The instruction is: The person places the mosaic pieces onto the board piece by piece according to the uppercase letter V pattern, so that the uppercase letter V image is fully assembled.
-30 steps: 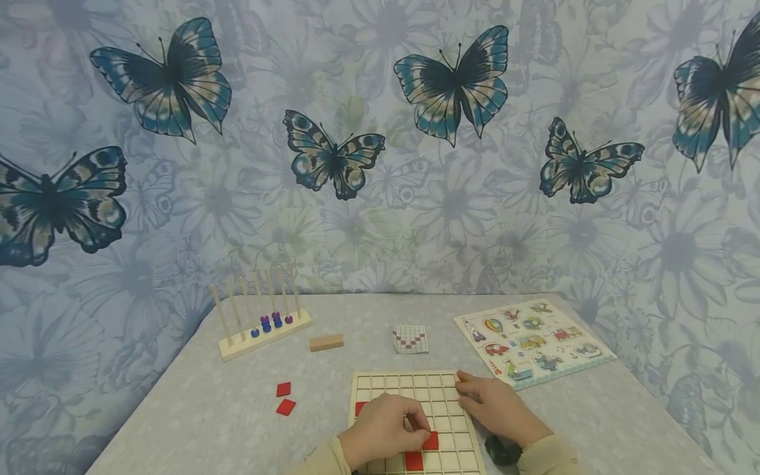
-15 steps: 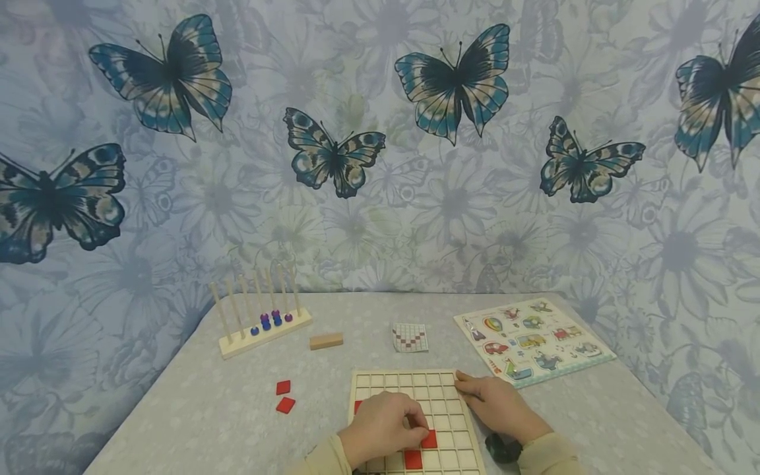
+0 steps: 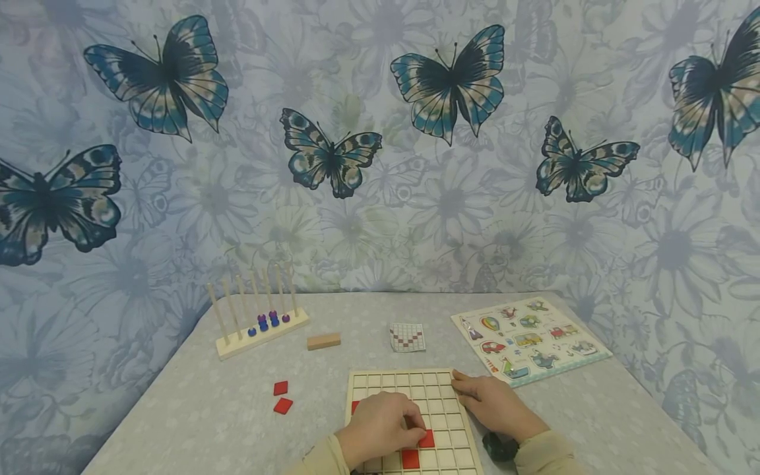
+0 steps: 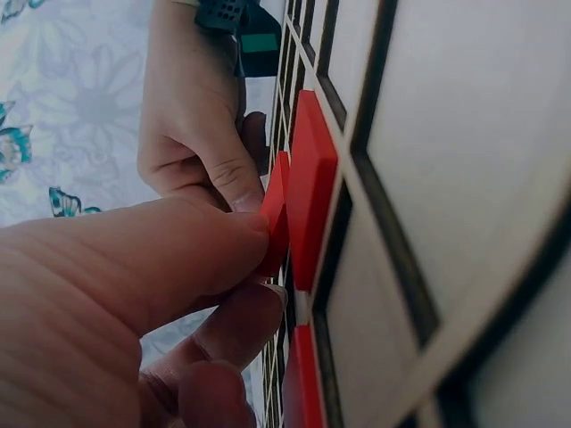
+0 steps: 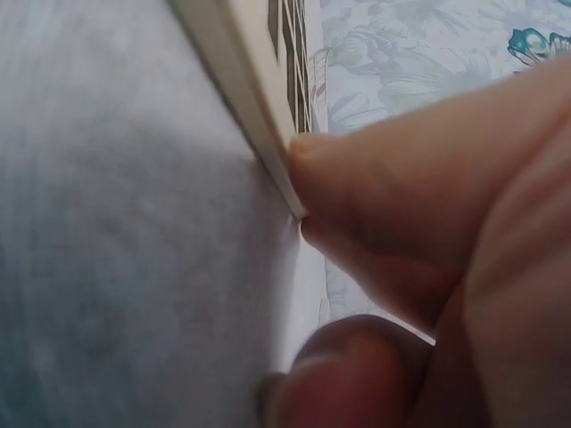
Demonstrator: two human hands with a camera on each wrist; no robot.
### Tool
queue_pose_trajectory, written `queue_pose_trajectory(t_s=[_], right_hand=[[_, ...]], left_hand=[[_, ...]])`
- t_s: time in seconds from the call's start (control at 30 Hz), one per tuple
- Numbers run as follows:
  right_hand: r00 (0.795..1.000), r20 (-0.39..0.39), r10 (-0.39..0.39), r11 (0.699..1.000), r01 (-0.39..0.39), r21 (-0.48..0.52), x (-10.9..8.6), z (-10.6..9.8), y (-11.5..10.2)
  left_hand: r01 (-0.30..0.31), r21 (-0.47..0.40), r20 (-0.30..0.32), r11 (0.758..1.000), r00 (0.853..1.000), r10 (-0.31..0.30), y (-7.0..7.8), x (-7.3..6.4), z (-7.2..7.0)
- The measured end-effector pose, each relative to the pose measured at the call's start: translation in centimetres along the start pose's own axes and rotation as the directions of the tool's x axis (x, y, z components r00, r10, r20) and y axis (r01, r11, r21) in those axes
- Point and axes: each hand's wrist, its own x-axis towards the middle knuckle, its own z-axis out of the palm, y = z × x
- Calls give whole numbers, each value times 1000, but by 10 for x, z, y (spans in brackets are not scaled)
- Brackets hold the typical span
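Red tile (image 4: 277,210): likely light, stiff; left hand (image 3: 381,425) pinches it, lower centre; best held by edges.
Board (image 3: 442,422): likely rigid; right hand (image 3: 495,406) grips its edge.

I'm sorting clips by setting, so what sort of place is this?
Probably a play or learning spot, perhaps for children, though I can't tell whether home or classroom. The signs: a gridded wooden board, a peg stand with beads, and a vehicle picture board.

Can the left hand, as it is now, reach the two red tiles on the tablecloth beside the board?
Probably yes: no object stands between the left hand and the two red tiles, though it pinches another red tile.
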Motion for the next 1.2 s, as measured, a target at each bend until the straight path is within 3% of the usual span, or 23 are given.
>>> queue_pose_trajectory(t_s=[0.4,0.63,0.77,0.93,1.07,1.13,1.2], right_hand=[[1000,-9,15,999,-15,37,-1,0,-4],[1000,-19,17,999,-17,36,-1,1,-2],[1000,-14,21,998,-20,54,-1,2,-2],[1000,6,-1,998,1,62,1,4,-3],[1000,-7,-4,999,4,50,1,4,-2],[1000,-20,2,998,-1,55,0,3,-1],[1000,-30,6,998,-4,63,-1,1,0]], left_hand=[[16,34,7,999,1000,-16,3,-2,0],[12,-33,-22,999,1000,-12,5,-4,-4],[7,-65,-79,998,997,-12,7,-11,-18],[47,-130,-125,990,990,-63,-3,-31,-55],[137,-68,-222,988,964,-149,-22,-53,-88],[217,-49,-277,975,935,-222,-36,-63,-101],[312,-76,-312,947,894,-320,-51,-73,-111]])
